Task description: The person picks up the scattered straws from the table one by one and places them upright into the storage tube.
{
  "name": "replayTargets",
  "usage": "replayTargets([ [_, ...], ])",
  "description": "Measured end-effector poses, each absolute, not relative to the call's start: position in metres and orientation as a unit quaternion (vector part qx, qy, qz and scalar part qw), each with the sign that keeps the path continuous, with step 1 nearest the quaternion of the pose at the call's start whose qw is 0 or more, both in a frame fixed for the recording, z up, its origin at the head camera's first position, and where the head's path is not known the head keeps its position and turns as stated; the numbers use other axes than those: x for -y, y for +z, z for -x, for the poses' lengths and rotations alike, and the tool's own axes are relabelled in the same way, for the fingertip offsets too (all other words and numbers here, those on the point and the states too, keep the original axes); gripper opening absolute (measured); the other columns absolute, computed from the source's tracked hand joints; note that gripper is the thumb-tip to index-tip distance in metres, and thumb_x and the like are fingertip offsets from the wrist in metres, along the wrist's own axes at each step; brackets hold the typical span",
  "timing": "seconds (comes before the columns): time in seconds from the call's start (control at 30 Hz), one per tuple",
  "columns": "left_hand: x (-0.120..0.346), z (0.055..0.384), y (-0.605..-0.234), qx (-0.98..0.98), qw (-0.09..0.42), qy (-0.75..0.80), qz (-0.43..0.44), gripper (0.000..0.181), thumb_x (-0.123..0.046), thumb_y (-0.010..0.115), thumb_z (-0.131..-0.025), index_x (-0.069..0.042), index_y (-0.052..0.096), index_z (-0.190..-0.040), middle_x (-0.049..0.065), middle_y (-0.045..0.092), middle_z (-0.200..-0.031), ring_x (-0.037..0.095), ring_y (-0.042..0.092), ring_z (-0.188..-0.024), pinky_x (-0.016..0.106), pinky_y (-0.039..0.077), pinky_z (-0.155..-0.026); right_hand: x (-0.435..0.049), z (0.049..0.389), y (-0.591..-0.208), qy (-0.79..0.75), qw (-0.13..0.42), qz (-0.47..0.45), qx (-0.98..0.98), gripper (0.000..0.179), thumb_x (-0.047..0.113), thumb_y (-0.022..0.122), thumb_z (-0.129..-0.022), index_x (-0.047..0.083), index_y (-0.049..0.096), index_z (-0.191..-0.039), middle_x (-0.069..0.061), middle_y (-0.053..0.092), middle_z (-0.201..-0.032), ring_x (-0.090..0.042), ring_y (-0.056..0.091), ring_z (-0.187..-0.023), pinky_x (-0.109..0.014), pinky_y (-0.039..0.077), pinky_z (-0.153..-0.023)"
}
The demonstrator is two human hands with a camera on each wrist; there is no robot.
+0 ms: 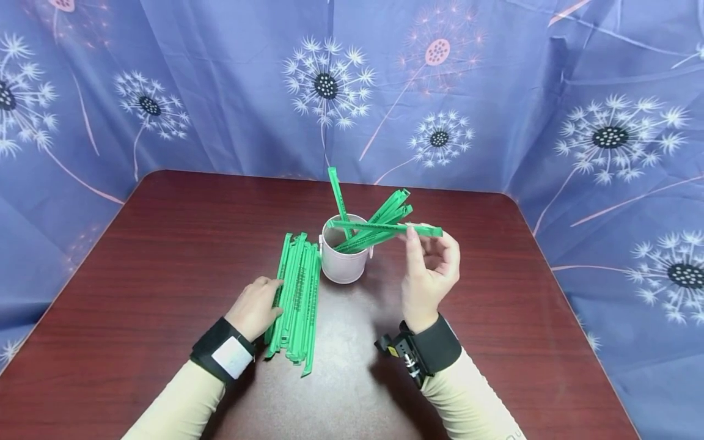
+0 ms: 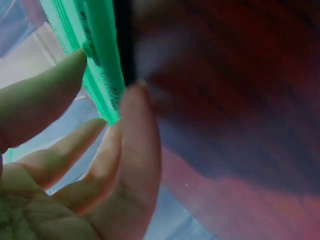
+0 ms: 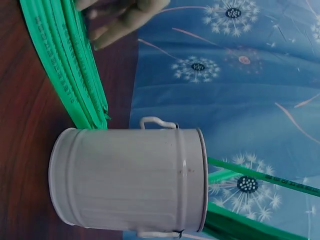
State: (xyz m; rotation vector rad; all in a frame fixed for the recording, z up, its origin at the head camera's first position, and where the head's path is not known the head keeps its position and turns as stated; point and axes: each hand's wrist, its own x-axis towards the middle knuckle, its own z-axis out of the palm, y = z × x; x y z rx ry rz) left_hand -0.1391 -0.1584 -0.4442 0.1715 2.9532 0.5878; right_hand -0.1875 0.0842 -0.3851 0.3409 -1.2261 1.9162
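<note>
My right hand [image 1: 428, 272] pinches a long, thin green stick packet [image 1: 374, 227] near its right end. The packet lies nearly level across the mouth of a small white metal bucket [image 1: 343, 266]. Several similar green packets [image 1: 385, 215] lean inside the bucket and poke out above its rim. Left of the bucket lies a pile of green packets [image 1: 299, 293] with black print, roughly side by side. My left hand [image 1: 254, 308] is at the pile's left edge, its thumb and fingertips on the packets. In the left wrist view the fingers [image 2: 142, 135] look fairly straight and spread.
The dark red-brown table [image 1: 181, 244] carries the bucket and the pile. Behind it hangs a blue curtain [image 1: 236, 79] with a dandelion pattern. Small handles [image 3: 157, 121] stick out from the bucket's sides. Black bands [image 1: 437, 342] wrap both wrists.
</note>
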Motion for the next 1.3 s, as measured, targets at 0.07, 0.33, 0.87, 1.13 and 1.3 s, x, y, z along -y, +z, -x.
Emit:
replayTargets([
  [0.07, 0.16, 0.139, -0.445, -0.976, 0.075, 0.198, -0.046, 0.053, -0.003, 0.075, -0.083, 0.01, 0.056, -0.13, 0.033, 0.058, -0.124, 0.046, 0.061, -0.111, 0.052, 0.052, -0.092, -0.085, 0.188, -0.386, 0.758, 0.41, -0.131, 0.49, 0.016, -0.009, 0.065, -0.087, -0.005, 0.062, -0.101, -0.006, 0.071, -0.094, -0.018, 0.073, -0.08, -0.033, 0.06, -0.076],
  [0.33, 0.164, 0.143, -0.447, -0.965, 0.091, 0.245, 0.001, 0.061, -0.003, 0.078, -0.08, 0.01, 0.052, -0.134, 0.028, 0.063, -0.115, 0.042, 0.062, -0.107, 0.051, 0.053, -0.088, -0.084, 0.19, -0.402, 0.756, 0.358, -0.105, 0.538, 0.018, -0.001, 0.071, -0.086, 0.01, 0.066, -0.1, 0.001, 0.073, -0.089, -0.011, 0.071, -0.075, -0.025, 0.058, -0.07],
  [0.87, 0.167, 0.141, -0.447, -0.949, 0.09, 0.3, 0.032, 0.056, -0.001, 0.072, -0.086, 0.008, 0.05, -0.137, 0.015, 0.065, -0.103, 0.025, 0.064, -0.085, 0.031, 0.055, -0.061, -0.082, 0.196, -0.425, 0.751, 0.309, -0.08, 0.578, 0.013, -0.003, 0.069, -0.088, 0.002, 0.064, -0.098, 0.006, 0.071, -0.085, -0.008, 0.071, -0.074, -0.024, 0.058, -0.072],
  [1.13, 0.166, 0.14, -0.443, -0.956, 0.063, 0.286, 0.011, 0.052, -0.002, 0.068, -0.087, 0.006, 0.052, -0.135, 0.015, 0.067, -0.106, 0.032, 0.064, -0.099, 0.047, 0.053, -0.085, -0.083, 0.2, -0.429, 0.771, 0.295, -0.083, 0.559, 0.014, -0.004, 0.068, -0.088, 0.003, 0.063, -0.098, 0.001, 0.071, -0.083, -0.01, 0.071, -0.071, -0.028, 0.06, -0.071],
  [1.3, 0.163, 0.139, -0.44, -0.956, 0.055, 0.289, 0.005, 0.052, -0.001, 0.066, -0.088, 0.006, 0.05, -0.137, 0.019, 0.067, -0.111, 0.037, 0.063, -0.107, 0.051, 0.052, -0.089, -0.084, 0.204, -0.432, 0.775, 0.284, -0.073, 0.559, 0.013, -0.003, 0.068, -0.088, 0.001, 0.061, -0.099, 0.001, 0.07, -0.085, -0.01, 0.071, -0.073, -0.028, 0.06, -0.07],
])
